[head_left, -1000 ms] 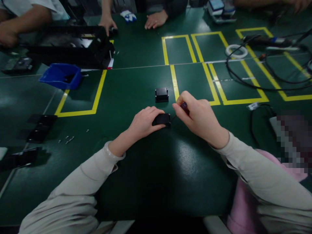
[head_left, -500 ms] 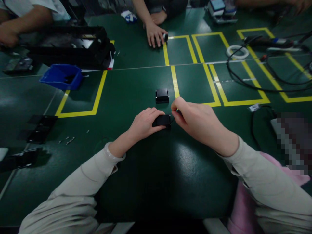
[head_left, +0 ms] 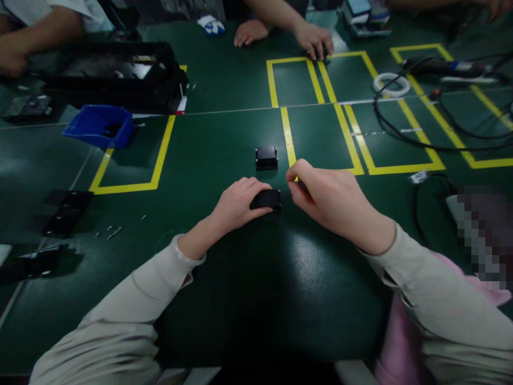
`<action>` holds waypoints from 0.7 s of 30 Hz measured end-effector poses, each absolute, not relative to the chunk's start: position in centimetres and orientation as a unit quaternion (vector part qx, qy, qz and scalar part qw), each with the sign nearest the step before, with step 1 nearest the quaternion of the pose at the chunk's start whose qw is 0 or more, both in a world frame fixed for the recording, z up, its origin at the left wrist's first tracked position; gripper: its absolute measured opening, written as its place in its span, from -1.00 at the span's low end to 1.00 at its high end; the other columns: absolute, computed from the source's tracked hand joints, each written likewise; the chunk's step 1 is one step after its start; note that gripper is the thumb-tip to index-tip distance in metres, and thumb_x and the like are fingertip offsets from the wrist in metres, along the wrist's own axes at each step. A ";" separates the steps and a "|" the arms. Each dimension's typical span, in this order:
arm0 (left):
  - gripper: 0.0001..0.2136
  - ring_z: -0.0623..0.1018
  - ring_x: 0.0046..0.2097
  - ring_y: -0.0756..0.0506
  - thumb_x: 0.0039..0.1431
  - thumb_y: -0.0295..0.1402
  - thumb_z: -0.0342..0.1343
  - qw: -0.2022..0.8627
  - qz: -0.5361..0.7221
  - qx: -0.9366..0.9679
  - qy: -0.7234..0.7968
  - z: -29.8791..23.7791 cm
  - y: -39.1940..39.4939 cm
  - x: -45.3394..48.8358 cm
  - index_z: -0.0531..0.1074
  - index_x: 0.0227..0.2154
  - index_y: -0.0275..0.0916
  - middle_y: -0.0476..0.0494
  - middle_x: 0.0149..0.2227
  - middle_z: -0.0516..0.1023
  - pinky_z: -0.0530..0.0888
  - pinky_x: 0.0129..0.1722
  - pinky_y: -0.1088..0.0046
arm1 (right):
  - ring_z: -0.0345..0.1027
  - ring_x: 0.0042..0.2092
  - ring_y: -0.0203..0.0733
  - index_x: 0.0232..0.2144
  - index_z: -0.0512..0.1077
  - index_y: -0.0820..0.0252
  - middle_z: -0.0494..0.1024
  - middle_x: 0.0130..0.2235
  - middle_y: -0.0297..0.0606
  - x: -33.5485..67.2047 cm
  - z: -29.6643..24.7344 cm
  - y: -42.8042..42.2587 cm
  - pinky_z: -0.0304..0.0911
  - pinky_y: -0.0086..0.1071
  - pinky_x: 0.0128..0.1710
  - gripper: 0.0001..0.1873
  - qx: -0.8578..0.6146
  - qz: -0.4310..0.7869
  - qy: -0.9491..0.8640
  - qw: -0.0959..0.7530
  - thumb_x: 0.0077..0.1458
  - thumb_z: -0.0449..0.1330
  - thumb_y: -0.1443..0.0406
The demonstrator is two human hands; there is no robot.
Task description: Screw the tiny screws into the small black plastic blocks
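Note:
My left hand [head_left: 243, 203] is closed around a small black block [head_left: 267, 199] on the green table, thumb on its near side and fingers on its far side. Just right of the block, my right hand [head_left: 334, 200] pinches a thin dark rod-like tool [head_left: 286, 200], whose handle is mostly hidden in the fingers. The tool's thin end points at the block's right end, where small shiny spots show; whether it touches cannot be told. Beyond my hands stands a second black block [head_left: 266, 157] with shiny screw heads at its corners.
Loose screws [head_left: 114, 232] and black parts [head_left: 68, 214] lie left. Farther back are a blue bin [head_left: 100, 125] and a black crate [head_left: 160, 91]. Cables [head_left: 385, 131] and a white ring [head_left: 390, 85] lie right. Across the table, a co-worker's hand [head_left: 315, 40] covers a dark object.
My right hand has drawn slightly right, away from the block, baring more of the thin tool. My left hand stays put. The co-worker's hand across the table has moved right.

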State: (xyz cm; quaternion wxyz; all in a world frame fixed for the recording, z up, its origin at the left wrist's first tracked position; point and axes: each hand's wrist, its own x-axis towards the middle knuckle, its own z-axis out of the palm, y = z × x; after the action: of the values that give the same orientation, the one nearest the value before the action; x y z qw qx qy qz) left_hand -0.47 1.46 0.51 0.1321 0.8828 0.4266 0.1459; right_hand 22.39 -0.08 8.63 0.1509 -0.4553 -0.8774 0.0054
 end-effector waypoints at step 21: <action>-0.64 0.48 -0.10 -0.21 0.29 -0.11 0.21 0.136 0.140 0.882 0.429 0.5 1.4 -0.5 0.41 0.02 -0.21 -0.20 -0.09 0.53 0.39 -0.14 0.28 | 0.33 -0.50 -0.25 -0.18 0.44 0.22 0.55 -0.46 -0.28 22.4 8.5 0.0 -0.11 -0.42 -0.46 -0.72 -0.460 0.033 -0.874 0.151 0.39 0.00 0.20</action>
State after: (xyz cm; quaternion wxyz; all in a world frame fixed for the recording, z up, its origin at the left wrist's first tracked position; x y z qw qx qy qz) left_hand -0.52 1.39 0.51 0.1364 0.8816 0.4295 0.1404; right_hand 22.40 -0.02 8.48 0.1513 -0.4599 -0.8744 0.0329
